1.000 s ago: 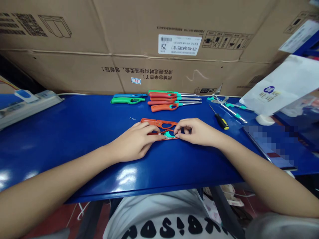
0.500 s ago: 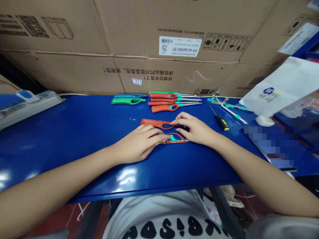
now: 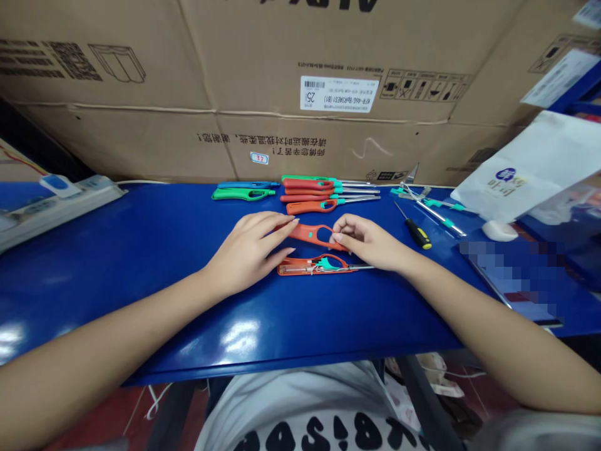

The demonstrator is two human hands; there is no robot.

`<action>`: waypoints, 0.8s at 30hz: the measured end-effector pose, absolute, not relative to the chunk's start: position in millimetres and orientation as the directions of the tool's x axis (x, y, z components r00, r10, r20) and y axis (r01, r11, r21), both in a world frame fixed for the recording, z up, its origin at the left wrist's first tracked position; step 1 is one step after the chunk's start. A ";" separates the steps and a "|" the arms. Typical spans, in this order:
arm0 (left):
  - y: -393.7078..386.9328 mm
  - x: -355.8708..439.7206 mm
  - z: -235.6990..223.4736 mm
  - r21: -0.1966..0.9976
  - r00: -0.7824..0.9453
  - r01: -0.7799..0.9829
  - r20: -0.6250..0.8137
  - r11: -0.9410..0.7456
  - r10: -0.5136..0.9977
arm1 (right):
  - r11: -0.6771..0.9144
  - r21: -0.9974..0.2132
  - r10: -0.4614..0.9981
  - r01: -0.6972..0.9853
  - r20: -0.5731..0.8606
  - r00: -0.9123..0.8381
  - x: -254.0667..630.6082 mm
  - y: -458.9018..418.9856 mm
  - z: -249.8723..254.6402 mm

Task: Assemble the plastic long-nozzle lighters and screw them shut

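Observation:
The orange half-shell of a lighter [image 3: 307,233] is raised a little with its outer face up, showing a small green spot and a finger loop. My right hand [image 3: 369,241] pinches its right end beside the loop. Around its left end are the fingers of my left hand [image 3: 253,250], which cover that end. Just nearer to me lies the other orange lighter half [image 3: 284,269], open side up. Inside it are a clear tank, a green trigger [image 3: 325,264], thin wires and a metal rod pointing right.
Several assembled lighters [image 3: 310,207] lie behind my hands, by green and blue handles [image 3: 244,194]. To the right are a yellow-black screwdriver [image 3: 417,233], metal tubes with green parts [image 3: 441,216] and a white bag [image 3: 521,163]. A power strip [image 3: 89,197] sits left; a cardboard box [image 3: 154,138] stands behind.
The half-shell has turned over from inner face up to outer face up, with both hands at it. My left hand has moved off the lower half, uncovering its tank.

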State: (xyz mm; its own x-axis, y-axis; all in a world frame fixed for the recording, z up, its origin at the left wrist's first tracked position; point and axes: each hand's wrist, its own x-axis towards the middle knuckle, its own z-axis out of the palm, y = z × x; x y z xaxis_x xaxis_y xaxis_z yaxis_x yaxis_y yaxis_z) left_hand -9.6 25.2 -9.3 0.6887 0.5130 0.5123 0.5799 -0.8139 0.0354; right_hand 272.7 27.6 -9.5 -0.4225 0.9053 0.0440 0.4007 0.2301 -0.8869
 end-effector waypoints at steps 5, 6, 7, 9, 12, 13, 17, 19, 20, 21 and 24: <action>24.5 -10.9 -4.7 0.095 0.696 0.523 0.525 -0.847 0.489 | 0.045 -0.946 0.901 0.321 -0.100 -0.421 273.3 26.5 -0.9; 23.2 -10.4 -4.1 0.130 0.699 0.503 0.519 -0.854 0.491 | 0.059 -0.943 0.896 0.328 -0.095 -0.433 273.8 25.8 0.3; 21.6 -9.7 -3.8 0.166 0.699 0.488 0.513 -0.857 0.498 | 0.092 -0.936 0.889 0.341 -0.077 -0.451 274.3 25.0 0.9; 18.1 -7.9 -4.4 0.233 0.691 0.473 0.500 -0.850 0.522 | 0.205 -0.901 0.864 0.382 -0.017 -0.503 275.4 23.1 1.0; 13.6 -5.2 -6.1 0.318 0.686 0.466 0.461 -0.826 0.564 | 0.404 -0.783 0.814 0.473 0.073 -0.576 276.8 20.8 -0.4; 12.5 -4.4 -6.3 0.341 0.691 0.460 0.442 -0.820 0.572 | 0.453 -0.739 0.799 0.499 0.087 -0.595 277.3 20.5 -0.9; 10.6 -2.3 -4.1 0.388 0.735 0.442 0.360 -0.809 0.574 | 0.603 -0.621 0.712 0.501 0.135 -0.690 277.7 20.4 -1.4; 11.0 -1.9 -2.4 0.381 0.760 0.442 0.322 -0.813 0.564 | 0.653 -0.589 0.674 0.476 0.165 -0.720 276.4 19.7 -1.3; 11.4 -1.9 -1.7 0.372 0.771 0.443 0.305 -0.815 0.558 | 0.663 -0.583 0.667 0.470 0.175 -0.724 275.4 19.1 -1.4; 11.9 -2.1 -1.2 0.362 0.783 0.446 0.286 -0.819 0.552 | 0.667 -0.580 0.665 0.467 0.180 -0.725 274.2 18.3 -1.5; 13.0 -3.1 -0.7 0.331 0.804 0.456 0.243 -0.826 0.542 | 0.670 -0.572 0.665 0.473 0.179 -0.725 271.0 16.2 -2.0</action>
